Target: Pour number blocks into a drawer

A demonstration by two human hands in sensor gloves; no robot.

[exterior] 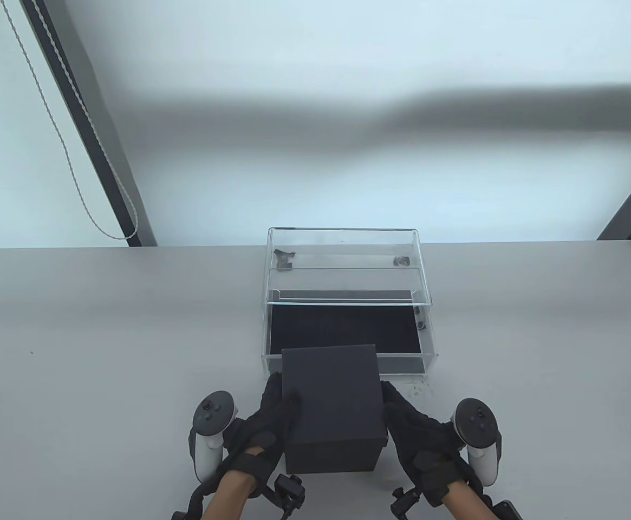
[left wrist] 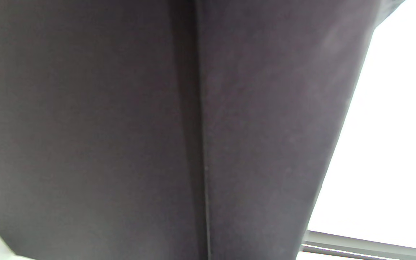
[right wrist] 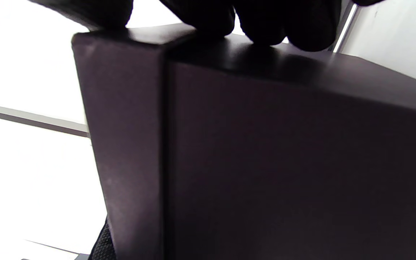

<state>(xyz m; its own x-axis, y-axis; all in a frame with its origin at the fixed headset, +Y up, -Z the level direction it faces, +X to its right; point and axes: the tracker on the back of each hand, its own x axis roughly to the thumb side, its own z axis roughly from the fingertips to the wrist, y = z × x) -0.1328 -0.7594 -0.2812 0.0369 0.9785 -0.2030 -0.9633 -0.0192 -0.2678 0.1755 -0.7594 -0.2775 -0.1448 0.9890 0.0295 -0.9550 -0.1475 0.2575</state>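
Observation:
A closed dark grey box [exterior: 332, 403] with a lid is held between both hands just in front of the clear acrylic drawer unit [exterior: 347, 254]. Its drawer [exterior: 347, 333] is pulled out toward me and shows a black lining. My left hand [exterior: 272, 420] presses the box's left side and my right hand [exterior: 410, 425] presses its right side. The box [left wrist: 157, 126] fills the left wrist view. In the right wrist view my fingertips [right wrist: 258, 21] rest on the box [right wrist: 265, 144]. No number blocks are visible.
The grey table [exterior: 104, 352] ends at a rounded far edge by a bright wall. A beaded cord [exterior: 66, 146] hangs at the far left. Small scuff marks [exterior: 415, 387] lie on the table right of the box.

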